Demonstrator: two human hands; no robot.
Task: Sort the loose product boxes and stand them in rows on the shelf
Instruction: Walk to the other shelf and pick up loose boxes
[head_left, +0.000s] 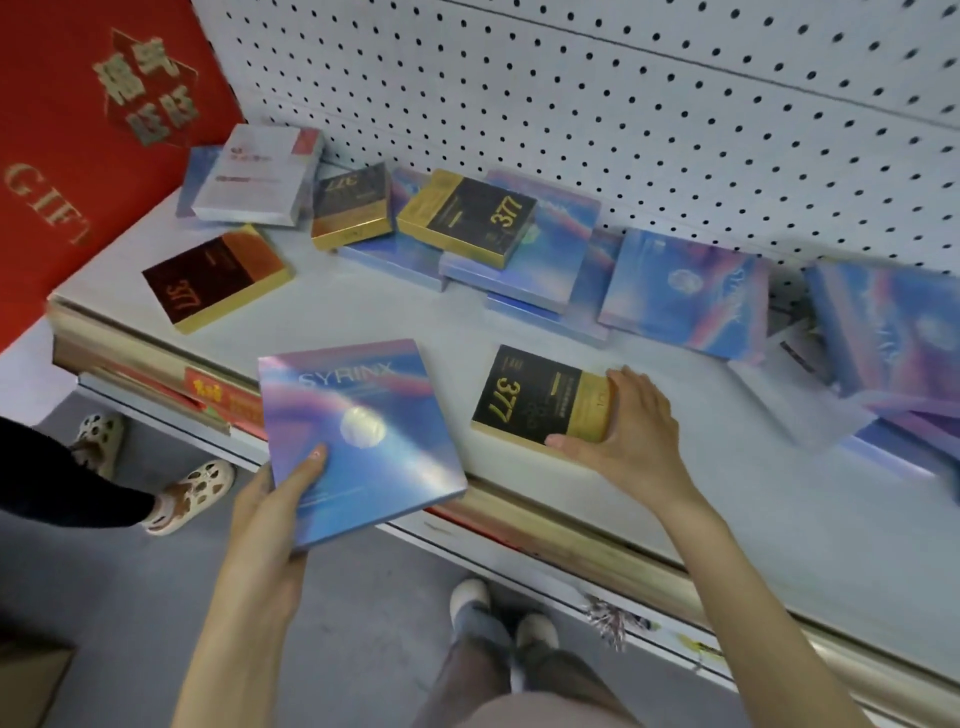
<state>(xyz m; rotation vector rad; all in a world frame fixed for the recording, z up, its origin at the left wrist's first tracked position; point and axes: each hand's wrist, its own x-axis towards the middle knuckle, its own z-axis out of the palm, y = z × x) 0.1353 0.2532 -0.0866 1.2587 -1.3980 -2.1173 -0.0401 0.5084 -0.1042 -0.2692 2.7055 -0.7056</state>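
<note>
Now two boxes gripped at near shelf (363, 317) edge.
Grip: left hand (270, 501) pinches blue box (358, 441); right hand (636, 426) clamps flat black box (524, 400).

The front 377 box (524, 397) lies near the shelf (374, 317) edge, the right hand (631, 423) gripping its right end. The left 377 box (215, 278) lies far left. Behind, rear 377 boxes (467, 215) rest on heaped SYRINX boxes (685, 291) along the pegboard (623, 130). The left hand (275, 509) holds a loose SYRINX box (358, 436) before the shelf.

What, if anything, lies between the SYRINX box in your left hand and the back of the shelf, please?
Loose boxes do: a heap of black-and-gold 377 boxes and blue boxes lies piled along the pegboard wall, straight behind the SYRINX box that the left hand holds.
</note>
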